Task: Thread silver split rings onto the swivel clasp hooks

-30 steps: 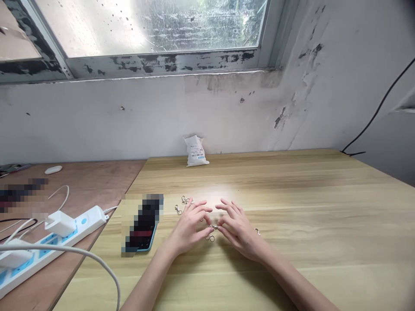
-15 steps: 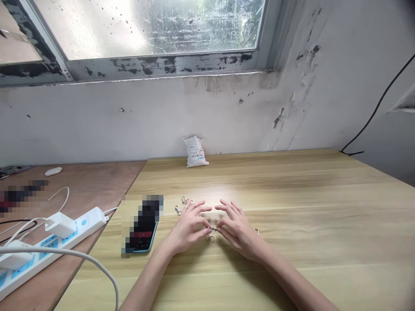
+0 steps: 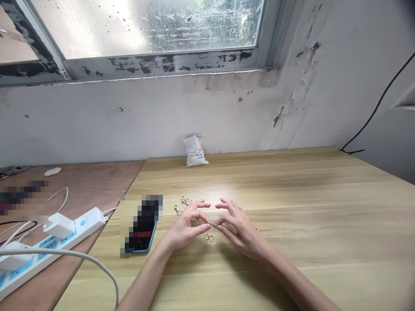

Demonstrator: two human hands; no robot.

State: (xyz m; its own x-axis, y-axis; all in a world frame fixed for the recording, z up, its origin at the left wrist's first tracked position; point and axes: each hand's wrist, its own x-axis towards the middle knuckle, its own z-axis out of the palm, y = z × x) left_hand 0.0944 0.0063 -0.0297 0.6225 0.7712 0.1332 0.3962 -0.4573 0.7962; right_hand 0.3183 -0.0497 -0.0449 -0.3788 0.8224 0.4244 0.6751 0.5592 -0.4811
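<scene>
Right now the left hand (image 3: pixel 186 229) and right hand (image 3: pixel 238 231) pinch a tiny metal piece (image 3: pixel 213 225) between narrowly closed fingers (image 3: pixel 207 226), with two loose rings (image 3: pixel 209 238) and a heap of clasps (image 3: pixel 184 202) left on the desk (image 3: pixel 292 207).

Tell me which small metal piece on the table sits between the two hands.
The small silver piece between the fingertips of the left hand and right hand. The two rings lie free nearer the person; the clasps lie farther.

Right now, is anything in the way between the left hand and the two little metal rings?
No, nothing visible is: only the bare wooden tabletop lies between the left hand and the two metal rings.
</scene>
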